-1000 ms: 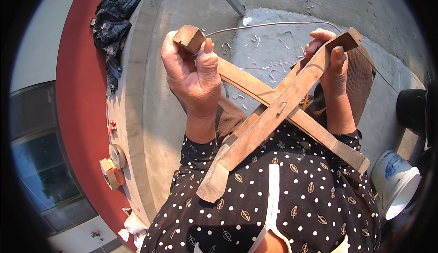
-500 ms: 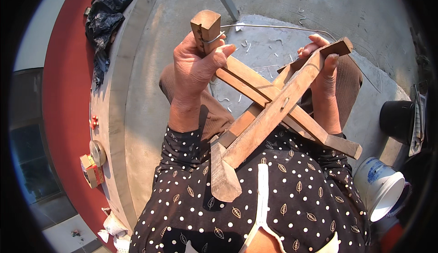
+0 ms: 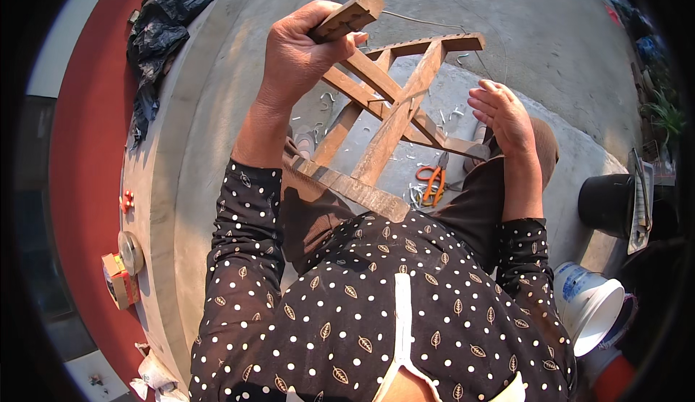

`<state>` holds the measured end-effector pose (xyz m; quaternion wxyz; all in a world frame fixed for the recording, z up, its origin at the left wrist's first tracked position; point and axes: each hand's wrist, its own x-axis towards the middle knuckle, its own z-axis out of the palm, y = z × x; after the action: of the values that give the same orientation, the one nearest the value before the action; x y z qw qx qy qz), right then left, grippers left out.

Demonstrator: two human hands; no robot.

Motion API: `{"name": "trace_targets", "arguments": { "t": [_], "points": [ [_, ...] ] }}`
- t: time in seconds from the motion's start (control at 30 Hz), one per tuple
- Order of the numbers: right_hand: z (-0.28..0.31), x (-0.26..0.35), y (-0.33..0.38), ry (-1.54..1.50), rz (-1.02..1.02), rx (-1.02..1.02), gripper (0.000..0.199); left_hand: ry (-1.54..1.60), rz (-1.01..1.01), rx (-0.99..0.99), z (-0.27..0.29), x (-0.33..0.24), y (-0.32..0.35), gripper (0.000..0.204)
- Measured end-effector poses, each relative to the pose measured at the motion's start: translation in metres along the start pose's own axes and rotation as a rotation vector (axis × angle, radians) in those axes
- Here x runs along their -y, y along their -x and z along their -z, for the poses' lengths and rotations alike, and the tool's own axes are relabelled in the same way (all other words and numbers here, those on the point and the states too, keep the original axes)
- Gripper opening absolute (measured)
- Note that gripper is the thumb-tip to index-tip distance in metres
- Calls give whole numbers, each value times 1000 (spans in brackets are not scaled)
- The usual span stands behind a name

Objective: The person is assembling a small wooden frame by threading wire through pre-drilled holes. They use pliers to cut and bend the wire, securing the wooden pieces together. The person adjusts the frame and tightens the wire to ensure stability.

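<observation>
A wooden folding stool frame (image 3: 398,123) with crossed legs stands tilted between my knees, without a seat. My left hand (image 3: 298,58) is wrapped round its upper left crossbar (image 3: 353,15). The far crossbar (image 3: 423,44), dotted with dark marks along its edge, is held by neither hand. To the right of the frame, my right hand (image 3: 508,118) is in the air, fingers stretched out, holding nothing. A thin wire (image 3: 427,20) runs rightward from behind the left crossbar; where it is fastened is hidden. Orange-handled pliers (image 3: 432,183) lie on the ground beneath the frame.
Several short bits of bent wire (image 3: 455,114) litter the concrete. On the right stand a black bucket (image 3: 608,203) and a tipped white bucket (image 3: 583,293). A black plastic bag (image 3: 170,25) and a small box (image 3: 118,282) sit on the left ledge.
My right hand has let go of the far crossbar and opened. The stool frame has turned and swung away from my chest, still in my left hand. The pliers have come into view.
</observation>
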<state>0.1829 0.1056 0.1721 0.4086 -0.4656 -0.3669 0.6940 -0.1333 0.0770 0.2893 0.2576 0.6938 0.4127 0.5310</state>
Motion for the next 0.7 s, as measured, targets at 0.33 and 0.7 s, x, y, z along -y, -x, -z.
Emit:
{"name": "trace_targets", "arguments": {
  "t": [0.33,0.7],
  "points": [
    [-4,-23,-1,115,-60,-21,44,-815,-171,52,-29,103,43,29],
    [-27,-114,-22,501,-282,32,44,-787,125,475,-128,161,230,29]
  ]
}}
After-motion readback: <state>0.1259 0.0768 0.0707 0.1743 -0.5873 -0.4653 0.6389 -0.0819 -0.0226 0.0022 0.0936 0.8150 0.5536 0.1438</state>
